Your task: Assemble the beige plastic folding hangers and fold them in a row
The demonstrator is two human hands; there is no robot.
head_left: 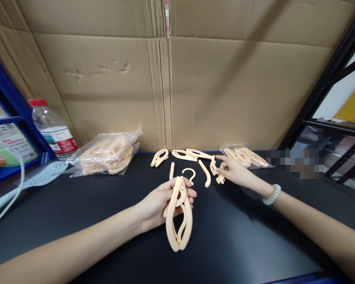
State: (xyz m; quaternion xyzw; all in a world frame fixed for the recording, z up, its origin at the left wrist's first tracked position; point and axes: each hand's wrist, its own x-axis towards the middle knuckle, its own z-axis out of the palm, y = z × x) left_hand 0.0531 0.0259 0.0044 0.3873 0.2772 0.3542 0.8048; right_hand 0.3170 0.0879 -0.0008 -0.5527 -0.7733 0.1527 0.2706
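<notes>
Left of the hook (pixel 189 173), the left hand (pixel 162 203) has its fingers (pixel 192 193) around a folded hanger (pixel 180 221) (peach-coloured). Right of it, the right hand's (pixel 230 170) fingers (pixel 221 158), partly spread, reach the small pieces (pixel 213 165).

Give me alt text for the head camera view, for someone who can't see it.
Left hand holding a cream folding hanger over a black table, right hand at loose cream pieces farther back. Bagged pieces lie on either side, a bottle stands at left, cardboard behind.

The black desk (pixel 225 236) is backed by creased brown cardboard (pixel 239 86) and flanked by blue (pixel 8 90) and black metal frames (pixel 322 86).
</notes>
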